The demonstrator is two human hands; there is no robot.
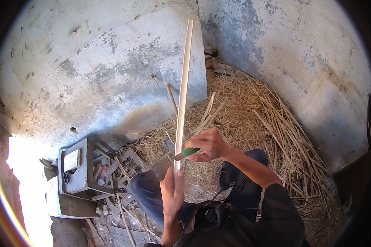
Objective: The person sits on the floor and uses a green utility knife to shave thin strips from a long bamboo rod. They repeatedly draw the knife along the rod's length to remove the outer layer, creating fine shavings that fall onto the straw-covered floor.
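A long pale strip of split wood or bamboo [184, 78], with a channel along its length, stands out ahead of me and leans slightly right toward its far end. Its near end is gripped in my left hand [172, 192], thumb laid along it. My right hand [209, 145] is closed round the green handle [190, 152] of a knife. The short, dull blade [179, 156] lies across the strip just beyond my left thumb. My right fingers hide part of the handle.
Straw and thin shavings [243, 94] cover the floor ahead and right, with long split strips [284, 127] heaped along the wall. A worn grey wooden stool or box [80, 164] stands left among rubble and sticks [125, 218]. Weathered walls [123, 61] meet ahead.
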